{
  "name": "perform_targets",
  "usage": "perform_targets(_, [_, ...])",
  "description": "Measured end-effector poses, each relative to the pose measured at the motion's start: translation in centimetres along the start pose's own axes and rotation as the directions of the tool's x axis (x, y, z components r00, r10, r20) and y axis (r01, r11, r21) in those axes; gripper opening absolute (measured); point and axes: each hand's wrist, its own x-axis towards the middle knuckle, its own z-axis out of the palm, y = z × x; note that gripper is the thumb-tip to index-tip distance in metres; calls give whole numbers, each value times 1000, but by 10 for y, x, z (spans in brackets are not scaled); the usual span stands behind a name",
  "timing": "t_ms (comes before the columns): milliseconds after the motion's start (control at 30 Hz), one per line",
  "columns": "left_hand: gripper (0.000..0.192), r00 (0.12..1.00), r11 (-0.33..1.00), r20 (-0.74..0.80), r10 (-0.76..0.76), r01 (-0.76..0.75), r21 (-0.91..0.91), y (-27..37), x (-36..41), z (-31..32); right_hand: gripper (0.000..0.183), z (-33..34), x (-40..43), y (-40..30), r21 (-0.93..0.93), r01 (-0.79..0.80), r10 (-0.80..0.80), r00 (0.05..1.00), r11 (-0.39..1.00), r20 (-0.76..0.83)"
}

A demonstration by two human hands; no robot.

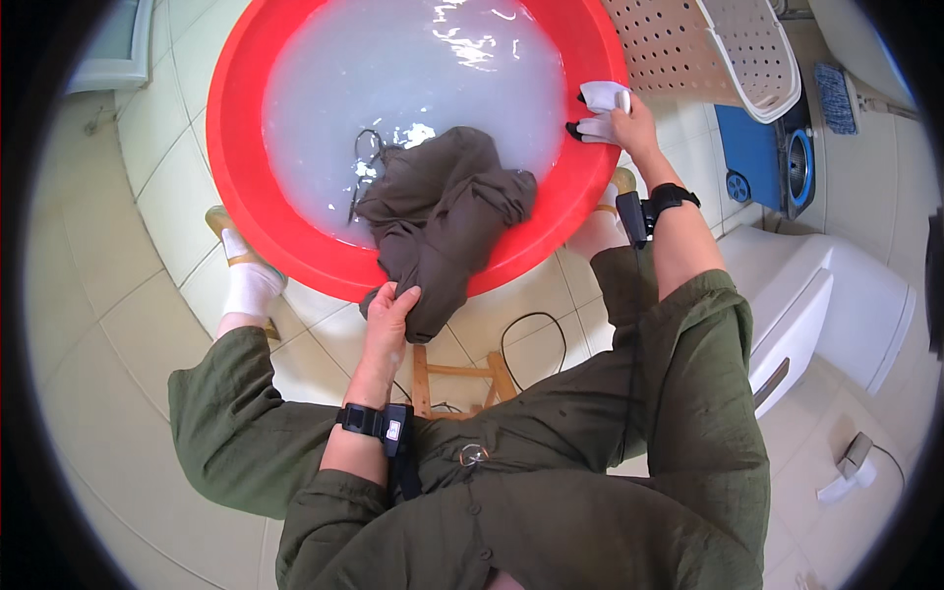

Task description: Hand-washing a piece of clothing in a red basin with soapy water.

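A large red plastic basin (pixel 243 199) holds cloudy water (pixel 413 66). A dark brown garment (pixel 457 192) lies partly in the water and hangs over the near rim, a dark cord trailing from it in the water. My left hand (pixel 391 310) pinches the garment's edge between thumb and fingers, just outside the rim. At the basin's right rim my right hand (pixel 633 127) grips a small white object, perhaps soap, beside white socks (pixel 601 99) with black ends. Those socks rest against the inner wall; whether the fingers also hold them is hidden.
Behind the right rim stands a beige perforated plastic basket (pixel 686 51). A blue mop bucket (pixel 759 162), a brush head (pixel 837 99) and a white toilet (pixel 804 310) are at the right. Below the basin are a wooden stool (pixel 422 383) and a black cable (pixel 564 346) on the tiles.
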Motion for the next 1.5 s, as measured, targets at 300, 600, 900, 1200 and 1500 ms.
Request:
perform_targets(300, [36, 992, 993, -72, 106, -109, -38, -3, -3, 0, 25, -18, 9, -1, 205, -37, 33, 999, 978, 18])
perform_targets(600, [40, 996, 939, -73, 49, -71, -336, 7, -13, 1, 25, 103, -229, -170, 426, 413, -592, 527, 805, 609])
perform_targets(900, [31, 969, 961, -130, 210, -229, -156, 12, -26, -13, 29, 106, -232, -176, 265, 26, -206, 703, 964, 681])
perform_targets(1200, [17, 953, 942, -40, 301, -290, 169, 8, -40, -15, 21, 121, -186, -123, -463, 258, 47, 833, 848, 551])
perform_targets(1500, [17, 931, 842, 68, 358, -353, 408, 17, -51, -20, 17, 125, -220, -178, -201, 759, -351, 497, 619, 793])
